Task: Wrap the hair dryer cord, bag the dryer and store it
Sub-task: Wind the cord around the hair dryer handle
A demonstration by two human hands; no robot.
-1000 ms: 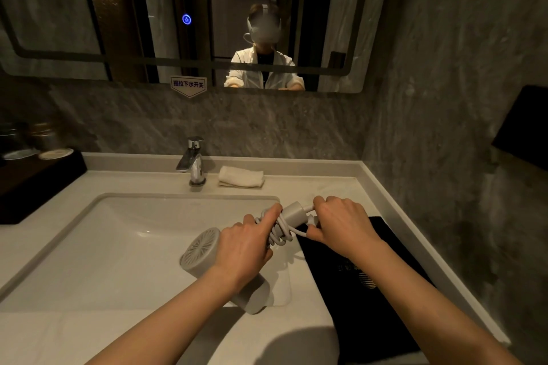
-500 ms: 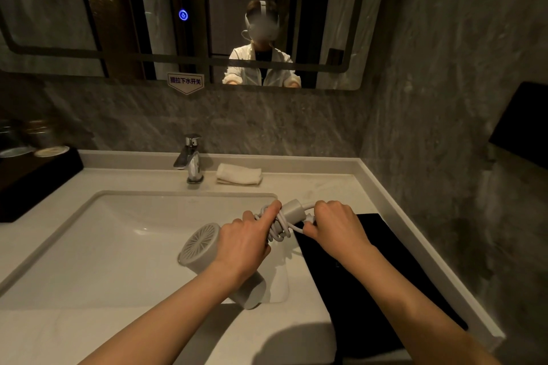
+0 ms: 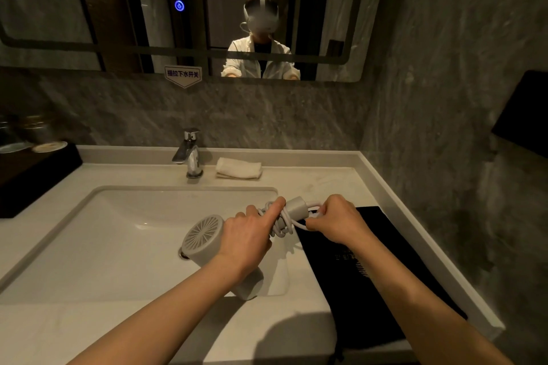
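Wrapping step nearly done: left hand grips hair dryer over the sink, right hand pinches cord end at the handle. Next probably tuck the end, then black bag beside.

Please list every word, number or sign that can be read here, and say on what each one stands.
"提拉下水开关": white pointed sticker at the lower edge of the wall mirror.
Round blue glowing symbol on the mirror: an icon, no letters.
Faint print on the flat black cloth bag: too dim to read.
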